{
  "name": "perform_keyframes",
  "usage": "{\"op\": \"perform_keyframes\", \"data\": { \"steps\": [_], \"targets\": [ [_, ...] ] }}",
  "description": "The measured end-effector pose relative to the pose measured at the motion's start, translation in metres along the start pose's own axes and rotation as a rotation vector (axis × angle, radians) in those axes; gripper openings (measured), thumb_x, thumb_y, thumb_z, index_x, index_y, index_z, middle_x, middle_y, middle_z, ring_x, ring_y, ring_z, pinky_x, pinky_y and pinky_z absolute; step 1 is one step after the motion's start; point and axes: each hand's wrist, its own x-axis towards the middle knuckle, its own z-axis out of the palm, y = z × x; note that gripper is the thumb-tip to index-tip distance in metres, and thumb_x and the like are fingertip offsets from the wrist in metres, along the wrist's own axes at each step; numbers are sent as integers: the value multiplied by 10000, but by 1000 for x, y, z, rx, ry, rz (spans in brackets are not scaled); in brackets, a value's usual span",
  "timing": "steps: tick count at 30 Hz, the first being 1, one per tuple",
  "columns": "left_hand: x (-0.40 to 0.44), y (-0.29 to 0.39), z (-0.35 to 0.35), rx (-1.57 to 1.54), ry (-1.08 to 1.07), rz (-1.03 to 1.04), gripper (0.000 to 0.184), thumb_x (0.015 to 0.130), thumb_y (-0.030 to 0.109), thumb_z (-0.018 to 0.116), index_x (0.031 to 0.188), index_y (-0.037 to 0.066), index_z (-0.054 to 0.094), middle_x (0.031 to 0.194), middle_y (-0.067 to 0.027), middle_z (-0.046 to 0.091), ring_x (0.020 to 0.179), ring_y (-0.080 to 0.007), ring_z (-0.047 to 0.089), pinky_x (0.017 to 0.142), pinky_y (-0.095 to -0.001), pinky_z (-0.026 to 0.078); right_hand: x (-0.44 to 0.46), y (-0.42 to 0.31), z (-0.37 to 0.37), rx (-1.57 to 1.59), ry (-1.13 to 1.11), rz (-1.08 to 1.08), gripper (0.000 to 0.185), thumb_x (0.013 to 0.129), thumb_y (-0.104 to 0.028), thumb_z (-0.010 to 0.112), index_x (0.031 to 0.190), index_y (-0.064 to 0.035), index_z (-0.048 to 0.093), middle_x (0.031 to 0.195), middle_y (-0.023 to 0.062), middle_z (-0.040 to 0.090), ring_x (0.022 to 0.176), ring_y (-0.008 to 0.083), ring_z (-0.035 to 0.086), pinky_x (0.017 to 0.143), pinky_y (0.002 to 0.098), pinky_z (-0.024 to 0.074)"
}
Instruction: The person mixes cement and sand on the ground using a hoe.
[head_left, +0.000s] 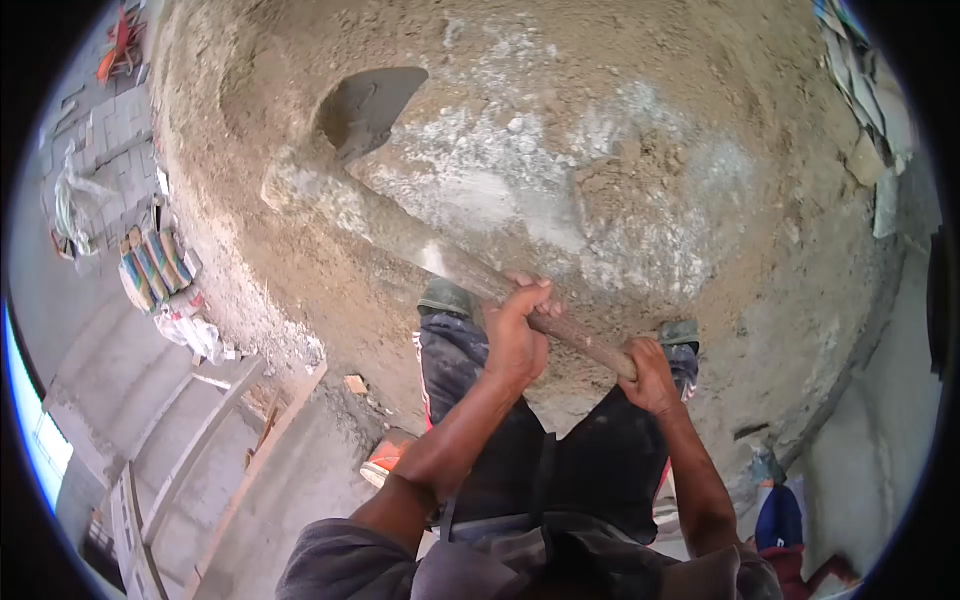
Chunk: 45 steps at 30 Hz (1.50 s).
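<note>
A hoe (390,225) lies slantwise in front of me, its wooden handle running from upper left down to my knees. Its grey metal blade (375,105) rests on or just over the sandy soil (300,50); contact is hard to tell. My left hand (517,332) is closed around the middle of the handle. Near the handle's end, my right hand (652,377) is wrapped around the wood. White powder (480,190) is spread over the soil between the blade and my feet. A dark shoe (445,297) shows beyond my left knee.
Patterned sacks (155,268) and a white bag (190,333) lie at left. Wooden boards (260,465) stand lower left, near an orange object (385,455). A red wheelbarrow-like thing (120,50) is far left. Another person (785,530) is at lower right, near the wall (870,440).
</note>
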Motion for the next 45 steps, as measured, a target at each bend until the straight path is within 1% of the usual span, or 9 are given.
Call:
{"op": "perform_keyframes", "data": {
  "steps": [5,6,9,11,16,22,25,35,45],
  "targets": [
    [93,311,-47,480,-29,994,229,1001,252,606,1006,79,456,794,-62,558,683,-164,589,649,-315,532,297,-187,169,262,-44,-250,397,823,-154,713,1152,-10,543,845,210,652,756,391,662,670,457,506],
    [122,358,-64,676,150,1148,368,1023,271,574,1234,9,424,945,-150,609,732,-208,660,641,-316,564,350,-231,188,356,-45,-304,383,833,-153,690,1151,-7,535,818,225,653,751,388,672,658,454,500],
    [204,426,-103,962,353,1332,787,1043,289,517,1559,-22,12,1241,-304,543,801,-289,732,644,-373,593,497,-337,254,414,-92,-284,288,835,-148,652,1064,12,581,880,281,668,873,442,667,749,499,513],
    [293,439,-179,1213,583,1045,776,1041,315,473,1571,-4,4,1206,-377,582,841,-352,732,725,-429,582,559,-345,314,499,-97,-251,304,838,-158,655,1079,23,620,942,282,689,902,417,684,771,466,527],
    [391,318,-285,1449,361,272,911,944,292,498,1563,-7,-100,1277,-395,560,1205,-469,580,1071,-454,433,518,-237,379,567,-319,347,404,804,-150,698,1156,39,637,945,203,712,816,293,712,695,386,537],
    [360,221,-237,1094,335,-16,910,881,158,574,1512,-122,-19,1187,-355,614,1025,-413,685,780,-449,604,420,-159,283,686,-469,528,208,889,-131,648,1038,-3,581,761,44,591,580,118,546,465,287,416],
    [318,199,-167,970,298,-99,391,913,198,571,1190,-69,504,935,-189,673,694,-276,718,621,-454,602,374,-136,214,768,-508,572,198,899,-143,644,1018,-4,569,781,51,598,595,128,571,482,296,453],
    [211,-26,-20,688,70,-331,199,956,202,595,1053,32,557,811,-57,601,671,-190,604,630,-391,558,58,-63,-109,755,-445,691,275,909,-177,671,1067,20,562,775,68,628,633,126,618,557,282,497],
    [-42,-277,117,401,-86,-437,211,912,76,650,994,69,455,806,-64,548,617,-218,612,603,-391,525,-288,49,-209,1048,-86,974,234,708,-36,784,906,30,679,723,71,679,613,140,657,602,269,528]
  ]
}}
